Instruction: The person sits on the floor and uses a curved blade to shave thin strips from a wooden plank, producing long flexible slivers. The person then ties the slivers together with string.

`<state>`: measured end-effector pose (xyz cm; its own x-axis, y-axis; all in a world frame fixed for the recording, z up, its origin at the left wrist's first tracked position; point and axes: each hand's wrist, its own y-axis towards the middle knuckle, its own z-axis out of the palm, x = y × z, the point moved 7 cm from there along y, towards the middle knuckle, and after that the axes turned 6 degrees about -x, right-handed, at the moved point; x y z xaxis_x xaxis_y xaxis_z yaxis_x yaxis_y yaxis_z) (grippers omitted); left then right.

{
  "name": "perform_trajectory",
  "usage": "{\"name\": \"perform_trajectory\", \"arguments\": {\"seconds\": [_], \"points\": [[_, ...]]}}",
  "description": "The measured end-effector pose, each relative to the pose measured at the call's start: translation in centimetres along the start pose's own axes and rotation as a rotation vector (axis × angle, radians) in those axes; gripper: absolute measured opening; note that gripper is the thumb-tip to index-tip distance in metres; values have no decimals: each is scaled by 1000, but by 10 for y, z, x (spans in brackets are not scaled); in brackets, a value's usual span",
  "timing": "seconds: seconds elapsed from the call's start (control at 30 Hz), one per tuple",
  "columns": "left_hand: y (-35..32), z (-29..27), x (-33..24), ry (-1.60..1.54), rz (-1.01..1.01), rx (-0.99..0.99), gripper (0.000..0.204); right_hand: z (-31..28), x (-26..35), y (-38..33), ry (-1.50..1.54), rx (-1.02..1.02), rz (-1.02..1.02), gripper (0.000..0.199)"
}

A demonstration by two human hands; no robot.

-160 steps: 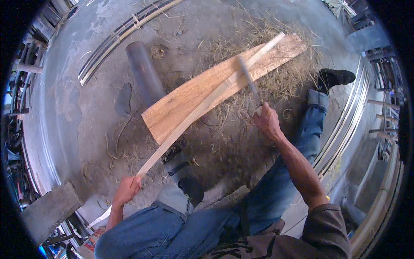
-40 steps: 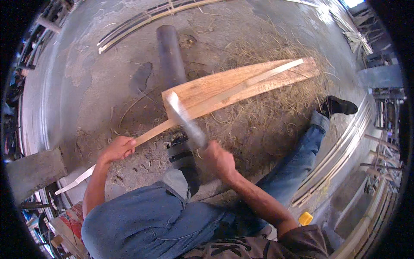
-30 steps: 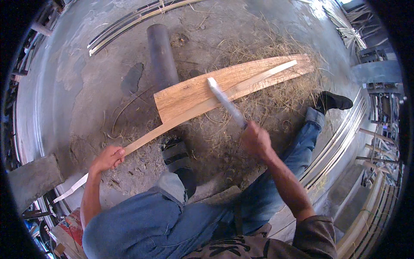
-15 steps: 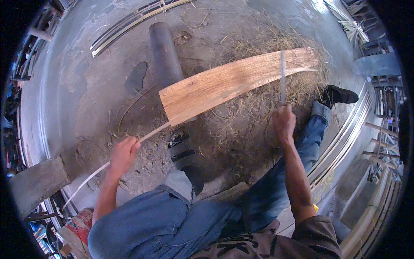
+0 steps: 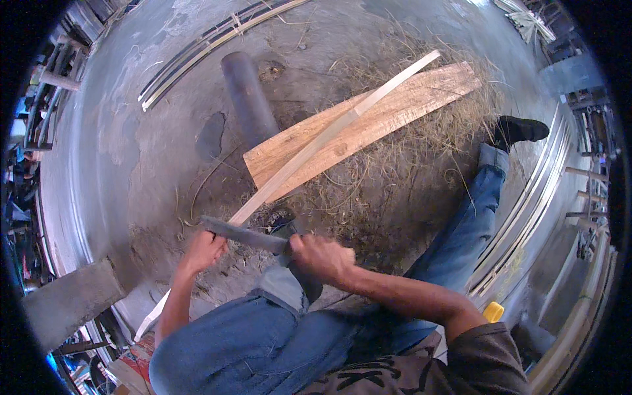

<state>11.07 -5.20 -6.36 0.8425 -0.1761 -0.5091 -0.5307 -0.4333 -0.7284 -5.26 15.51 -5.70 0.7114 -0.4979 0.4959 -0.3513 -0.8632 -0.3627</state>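
My left hand (image 5: 203,251) grips a long pale bamboo strip (image 5: 329,135) near its lower end; the strip runs up and to the right across a wide wooden plank (image 5: 395,112) lying on the floor. My right hand (image 5: 319,255) holds a dark broad-bladed knife (image 5: 240,234) by its handle, the blade reaching left until it meets the strip just above my left hand. My knees in blue jeans sit below both hands, and one foot (image 5: 280,227) rests by the plank's near end.
Dry fibre shavings (image 5: 395,178) litter the concrete floor around the plank. A dark pipe (image 5: 249,99) lies behind the plank. Bundled bamboo slats (image 5: 197,52) lie at the back, more slats (image 5: 526,217) at the right. A concrete block (image 5: 69,299) stands at the left.
My right hand has swung the knife from the far right end of the plank back down to the strip near my left hand. The strip lies over the plank again.
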Motion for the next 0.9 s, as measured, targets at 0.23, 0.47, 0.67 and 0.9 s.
{"name": "perform_trajectory", "arguments": {"seconds": [0.23,0.47,0.67,0.9], "points": [[-39,-9,19,-13,-22,13,49,-56,-116,-2,76,-340,278,27],[-44,-8,42,-60,-30,24,51,-73,-165,7,106,-454,313,21],[-41,-17,97,-196,-50,201,48,-108,-248,-8,140,-542,462,31],[18,29,-76,-215,155,244,36,-35,-101,-2,82,-205,256,15]]}}
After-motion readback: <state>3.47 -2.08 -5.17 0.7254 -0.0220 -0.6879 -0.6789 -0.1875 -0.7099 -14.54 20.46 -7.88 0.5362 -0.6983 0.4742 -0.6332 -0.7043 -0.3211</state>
